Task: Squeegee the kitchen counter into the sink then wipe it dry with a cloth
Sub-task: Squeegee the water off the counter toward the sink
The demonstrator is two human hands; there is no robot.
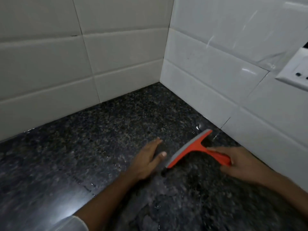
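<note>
An orange squeegee (193,148) with a grey blade rests its blade edge on the dark speckled granite counter (103,130), near the right tiled wall. My right hand (240,162) grips its orange handle. My left hand (148,157) lies flat on the counter just left of the blade, fingers together and pointing toward the corner, holding nothing. Small water drops and streaks glisten on the counter by the blade and near the front. No sink or cloth is in view.
White tiled walls (116,52) meet in a corner behind the counter. A white switch and socket plate (295,70) is mounted on the right wall. The counter stretches away to the left.
</note>
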